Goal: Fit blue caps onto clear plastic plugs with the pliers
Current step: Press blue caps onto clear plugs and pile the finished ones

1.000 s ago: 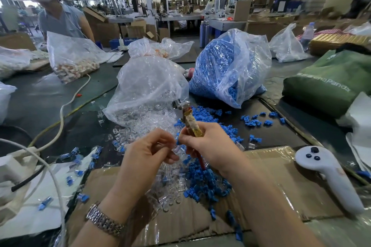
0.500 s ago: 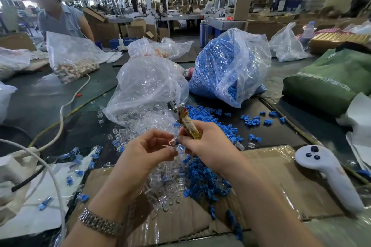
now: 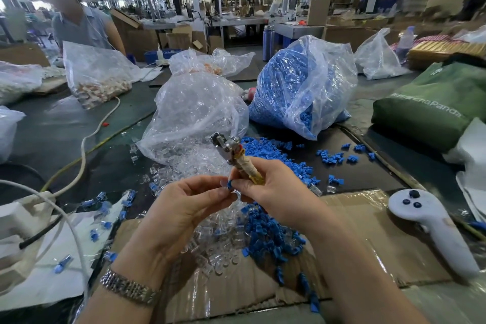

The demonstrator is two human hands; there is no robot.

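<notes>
**Blue cap pinched between two hands above the parts pile**

Left hand (image 3: 184, 208) raised over the cardboard sheet (image 3: 368, 231), fingers curled, thumb and fingertips closed on a small blue cap (image 3: 229, 184); whether a clear plug sits under the cap cannot be told. Right hand (image 3: 273, 192) just beside the left, fingertips meeting at the same blue cap, remaining fingers wrapped round the taped handle of the pliers (image 3: 236, 159); pliers tilted up and to the left, metal head above both hands, jaws turned away from the cap, open or closed cannot be told. Metal watch (image 3: 128, 288) on the left wrist.

Directly below the hands, loose clear plugs (image 3: 218, 244) heaped on the cardboard, touching a heap of loose blue caps (image 3: 268, 239) to their right; more blue caps scattered on the dark table (image 3: 52, 134) beyond. Behind the hands, clear bag of plugs (image 3: 194, 113) slumped open; just beside it on the right, bag of blue caps (image 3: 302, 87). Assembled blue-and-clear pieces (image 3: 105, 208) strewn at left near a white cable (image 3: 86, 144). White controller (image 3: 431, 226) lying on the cardboard's right edge; green bag (image 3: 434, 102) further back at right. Another person (image 3: 81, 23) standing at far left behind a bag of pale parts (image 3: 97, 76).
</notes>
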